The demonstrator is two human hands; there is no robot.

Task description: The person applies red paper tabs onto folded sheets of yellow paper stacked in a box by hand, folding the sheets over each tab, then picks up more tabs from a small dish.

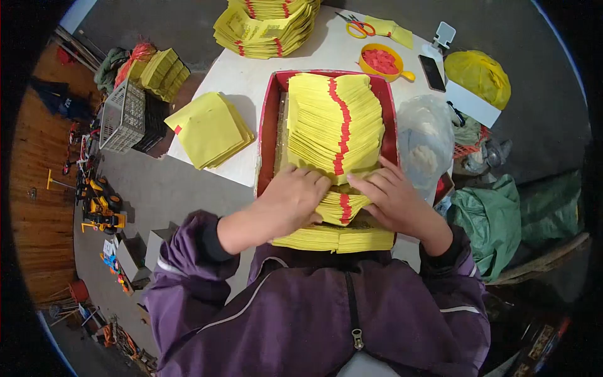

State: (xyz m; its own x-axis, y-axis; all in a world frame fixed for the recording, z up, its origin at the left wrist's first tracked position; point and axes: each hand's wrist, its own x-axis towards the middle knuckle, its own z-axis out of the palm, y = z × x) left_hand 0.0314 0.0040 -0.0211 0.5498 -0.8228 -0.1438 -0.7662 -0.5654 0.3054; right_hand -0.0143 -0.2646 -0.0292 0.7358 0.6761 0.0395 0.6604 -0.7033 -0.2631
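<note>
A red box (pixel 267 129) holds a long row of yellow paper pieces (pixel 314 119) with red marks down the middle. At its near end, my left hand (pixel 292 195) and my right hand (pixel 392 195) close around a small bundle of yellow papers (pixel 339 206), one hand on each side. The fingers of both hands are bent against the papers, and some fingertips are hidden. More yellow papers (pixel 333 240) lie along the box's near edge, below my hands.
On the white table (pixel 235 75) are a yellow paper stack (pixel 210 131), more bundles (pixel 267 31), scissors (pixel 358 26), a yellow bowl of red pieces (pixel 380 61) and a phone (pixel 431 73). A clear plastic bag (pixel 426 138) stands right of the box.
</note>
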